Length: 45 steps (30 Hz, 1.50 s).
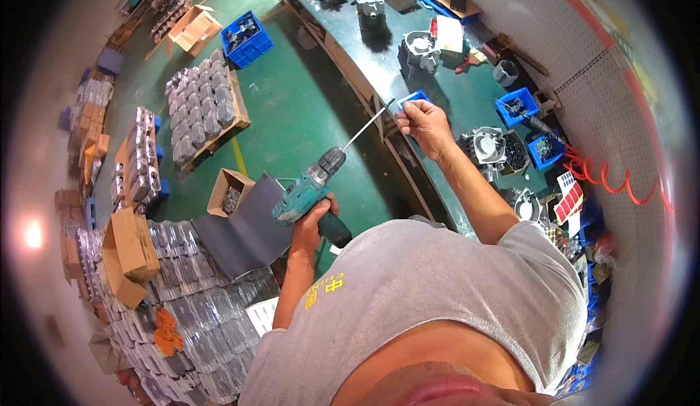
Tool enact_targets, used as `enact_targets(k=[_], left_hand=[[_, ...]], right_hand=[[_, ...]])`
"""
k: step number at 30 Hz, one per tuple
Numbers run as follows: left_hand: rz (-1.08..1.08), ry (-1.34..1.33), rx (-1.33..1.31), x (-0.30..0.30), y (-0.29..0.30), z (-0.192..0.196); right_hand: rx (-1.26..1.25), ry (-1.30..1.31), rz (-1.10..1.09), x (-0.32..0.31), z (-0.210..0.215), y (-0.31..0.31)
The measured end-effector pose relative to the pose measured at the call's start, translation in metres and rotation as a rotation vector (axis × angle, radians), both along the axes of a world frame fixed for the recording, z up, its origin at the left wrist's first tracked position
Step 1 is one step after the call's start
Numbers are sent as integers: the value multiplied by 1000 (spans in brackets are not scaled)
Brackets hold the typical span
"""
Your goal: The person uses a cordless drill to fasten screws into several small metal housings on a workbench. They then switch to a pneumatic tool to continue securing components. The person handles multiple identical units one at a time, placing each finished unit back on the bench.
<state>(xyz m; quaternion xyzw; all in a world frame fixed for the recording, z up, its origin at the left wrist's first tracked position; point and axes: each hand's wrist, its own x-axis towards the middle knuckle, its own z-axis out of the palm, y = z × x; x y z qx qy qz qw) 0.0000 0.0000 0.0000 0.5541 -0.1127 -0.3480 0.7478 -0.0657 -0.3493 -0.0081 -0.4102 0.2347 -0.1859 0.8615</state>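
My left hand (315, 220) is wrapped round the handle of a teal and black cordless drill (302, 191). A long thin driver bit (366, 126) runs from its chuck up and to the right, over the bench's near edge. My right hand (424, 126) is beside the bit's dark tip, with thumb and fingers pinched together. Whatever is between those fingers, if anything, is too small to make out. Just beyond them lies a small blue tray (414, 97), partly covered by the hand. A grey metal motor housing (421, 47) stands farther along the bench.
The dark bench (456, 89) carries another housing (487, 145), blue bins of small parts (516, 105) and a coiled red air hose (620, 187). On the green floor, left, are a pallet of grey castings (200, 107), a blue crate (246, 40) and cardboard boxes (131, 249).
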Motion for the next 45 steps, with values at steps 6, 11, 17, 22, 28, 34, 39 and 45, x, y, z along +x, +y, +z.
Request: enact_targets(k=[6,11,17,22,28,34,39,45], left_hand=[[0,6,48,-2,0,3],[-16,4,51,-1,2,0],[-41,-50,66,1,1,1],[-57,-65,55,1,0,0],[-69,-72,70,3,1,-4],[-61,-39,68,1,1,-4],[-77,-43,56,1,0,-4],[-87,-75,123,4,1,8]], right_hand=[[85,5,6,-6,4,-4],[131,-18,21,-12,4,-3],[72,22,-23,-11,5,2],[113,-13,-35,-12,1,1],[88,-18,-43,-11,-6,1],[72,-17,-56,-12,-10,-2],[54,-2,-45,-13,-6,-2],[-60,-24,41,-18,-12,-14]])
